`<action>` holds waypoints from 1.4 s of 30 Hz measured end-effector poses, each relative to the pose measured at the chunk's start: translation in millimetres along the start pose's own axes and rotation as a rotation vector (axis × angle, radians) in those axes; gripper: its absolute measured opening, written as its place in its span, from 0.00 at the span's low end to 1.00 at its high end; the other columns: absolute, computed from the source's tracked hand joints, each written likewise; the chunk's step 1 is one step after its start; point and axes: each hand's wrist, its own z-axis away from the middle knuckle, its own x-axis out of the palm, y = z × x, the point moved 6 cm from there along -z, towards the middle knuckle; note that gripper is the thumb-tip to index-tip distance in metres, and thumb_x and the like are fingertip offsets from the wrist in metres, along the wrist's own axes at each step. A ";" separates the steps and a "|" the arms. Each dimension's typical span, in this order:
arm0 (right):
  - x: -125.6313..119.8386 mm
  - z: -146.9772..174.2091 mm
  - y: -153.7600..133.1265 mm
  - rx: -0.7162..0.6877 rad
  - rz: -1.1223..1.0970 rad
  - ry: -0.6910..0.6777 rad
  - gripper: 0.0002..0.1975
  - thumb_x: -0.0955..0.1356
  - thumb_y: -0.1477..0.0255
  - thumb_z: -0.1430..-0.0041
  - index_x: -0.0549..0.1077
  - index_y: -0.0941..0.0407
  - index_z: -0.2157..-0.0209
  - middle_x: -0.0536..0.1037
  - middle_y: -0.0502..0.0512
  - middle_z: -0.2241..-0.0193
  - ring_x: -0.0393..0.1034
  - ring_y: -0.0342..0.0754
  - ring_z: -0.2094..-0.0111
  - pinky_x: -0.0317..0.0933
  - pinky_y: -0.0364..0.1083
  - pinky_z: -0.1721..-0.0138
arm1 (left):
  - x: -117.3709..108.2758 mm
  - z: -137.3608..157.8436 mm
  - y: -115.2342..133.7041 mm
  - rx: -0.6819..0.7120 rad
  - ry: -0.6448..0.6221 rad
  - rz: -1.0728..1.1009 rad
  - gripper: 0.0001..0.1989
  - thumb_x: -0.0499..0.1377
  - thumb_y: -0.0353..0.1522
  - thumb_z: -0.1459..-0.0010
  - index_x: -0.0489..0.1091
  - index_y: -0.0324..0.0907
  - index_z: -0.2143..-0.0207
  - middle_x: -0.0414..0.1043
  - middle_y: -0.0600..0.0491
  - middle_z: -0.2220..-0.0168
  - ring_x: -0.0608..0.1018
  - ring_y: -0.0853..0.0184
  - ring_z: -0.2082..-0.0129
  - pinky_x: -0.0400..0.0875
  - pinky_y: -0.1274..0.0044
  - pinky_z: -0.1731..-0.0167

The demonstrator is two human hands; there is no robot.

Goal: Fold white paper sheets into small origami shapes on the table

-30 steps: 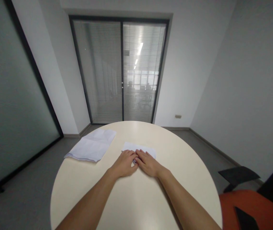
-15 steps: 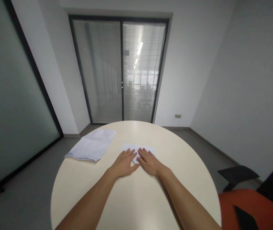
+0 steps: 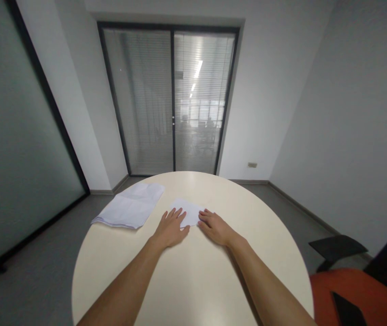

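A small white sheet of paper (image 3: 191,212) lies on the round cream table (image 3: 183,276), turned at a slant to me. My left hand (image 3: 171,228) rests over its left side, palm down with fingers spread. At the right edge of the sheet is my right hand (image 3: 215,227), its fingers stretched out and lying low on the paper's border. Part of the sheet is hidden beneath both hands. Whether it is folded I cannot tell.
A stack of creased white paper (image 3: 132,206) lies at the table's left edge. To the right stands an orange chair (image 3: 360,290) with a black armrest (image 3: 338,246). Beyond the table are a glass door with blinds (image 3: 173,99) and a wall socket (image 3: 252,165).
The small sheet has turned clockwise and shows more between my hands. Both hands have moved apart, the left one leftward and the right one slightly to the right.
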 end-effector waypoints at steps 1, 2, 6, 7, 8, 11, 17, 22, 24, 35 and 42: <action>-2.2 -0.2 -2.5 -0.017 0.000 0.014 0.18 0.58 0.64 0.29 0.76 0.54 0.53 0.75 0.60 0.45 0.60 0.55 0.37 0.53 0.57 0.37 | 0.1 0.1 0.0 0.004 0.005 0.004 0.31 0.50 0.47 0.36 0.59 0.44 0.34 0.53 0.45 0.31 0.55 0.49 0.31 0.47 0.53 0.35; -4.2 -0.1 -4.6 -0.028 0.001 0.029 0.17 0.58 0.65 0.29 0.77 0.54 0.54 0.76 0.59 0.46 0.62 0.55 0.38 0.54 0.56 0.37 | 0.2 0.2 0.0 0.009 0.010 0.006 0.32 0.50 0.49 0.36 0.59 0.45 0.34 0.53 0.45 0.31 0.55 0.49 0.31 0.47 0.53 0.35; -7.6 1.7 -9.2 -0.045 0.023 0.065 0.16 0.64 0.64 0.34 0.77 0.55 0.50 0.76 0.60 0.45 0.67 0.55 0.42 0.58 0.54 0.40 | 0.7 -0.5 -1.3 0.021 0.023 0.003 0.32 0.49 0.50 0.35 0.60 0.44 0.35 0.55 0.44 0.32 0.55 0.49 0.31 0.47 0.53 0.34; -7.3 2.1 -8.9 -0.041 0.027 0.067 0.18 0.65 0.64 0.35 0.76 0.56 0.49 0.75 0.61 0.44 0.67 0.55 0.42 0.58 0.54 0.40 | 0.8 -0.8 -1.7 0.023 0.027 0.002 0.31 0.49 0.50 0.35 0.61 0.43 0.35 0.56 0.44 0.32 0.56 0.50 0.31 0.48 0.54 0.34; -6.5 2.3 -8.1 -0.035 0.028 0.067 0.20 0.66 0.63 0.36 0.75 0.57 0.47 0.74 0.62 0.44 0.67 0.56 0.42 0.58 0.53 0.39 | 0.8 -1.0 -2.0 0.026 0.032 0.001 0.31 0.49 0.49 0.34 0.61 0.43 0.36 0.56 0.43 0.32 0.56 0.50 0.31 0.48 0.54 0.34; -4.3 2.1 -3.7 -0.014 0.016 0.074 0.23 0.66 0.63 0.36 0.74 0.60 0.44 0.73 0.65 0.43 0.66 0.56 0.41 0.57 0.52 0.38 | 0.8 -1.6 -2.3 0.032 0.046 -0.001 0.30 0.49 0.49 0.34 0.62 0.43 0.36 0.57 0.43 0.33 0.58 0.51 0.32 0.50 0.55 0.35; -3.4 0.8 1.2 0.006 -0.008 0.084 0.21 0.66 0.66 0.37 0.75 0.58 0.45 0.76 0.63 0.45 0.69 0.54 0.43 0.59 0.51 0.40 | -6.0 -4.3 0.6 0.033 0.127 0.017 0.28 0.49 0.48 0.33 0.70 0.41 0.41 0.66 0.42 0.38 0.67 0.51 0.37 0.58 0.59 0.38; -6.4 0.6 6.1 0.070 -0.025 0.096 0.18 0.63 0.70 0.36 0.77 0.55 0.48 0.79 0.58 0.48 0.71 0.52 0.47 0.61 0.48 0.44 | -18.0 -2.8 5.7 0.025 0.187 0.073 0.23 0.52 0.46 0.34 0.76 0.41 0.48 0.74 0.45 0.44 0.73 0.55 0.43 0.63 0.65 0.40; -9.3 1.1 10.5 0.126 -0.033 0.110 0.17 0.62 0.70 0.35 0.77 0.53 0.50 0.79 0.56 0.50 0.72 0.53 0.48 0.62 0.48 0.47 | -22.9 -1.0 7.7 0.034 0.203 0.099 0.23 0.54 0.45 0.35 0.76 0.41 0.49 0.76 0.46 0.46 0.75 0.56 0.45 0.64 0.66 0.42; -24.2 3.1 32.3 0.215 -0.240 0.364 0.16 0.60 0.63 0.33 0.76 0.54 0.57 0.81 0.57 0.61 0.74 0.52 0.61 0.62 0.47 0.59 | -29.7 -6.0 -4.8 -0.043 0.296 0.072 0.09 0.55 0.32 0.35 0.73 0.41 0.66 0.78 0.49 0.65 0.78 0.61 0.62 0.66 0.74 0.61; -37.0 6.1 51.8 0.297 -0.530 0.630 0.18 0.68 0.58 0.42 0.76 0.58 0.59 0.81 0.58 0.62 0.73 0.53 0.61 0.64 0.47 0.59 | -41.0 -2.4 -9.7 -0.107 0.463 0.376 0.09 0.54 0.37 0.33 0.72 0.46 0.57 0.79 0.53 0.60 0.79 0.65 0.60 0.66 0.77 0.61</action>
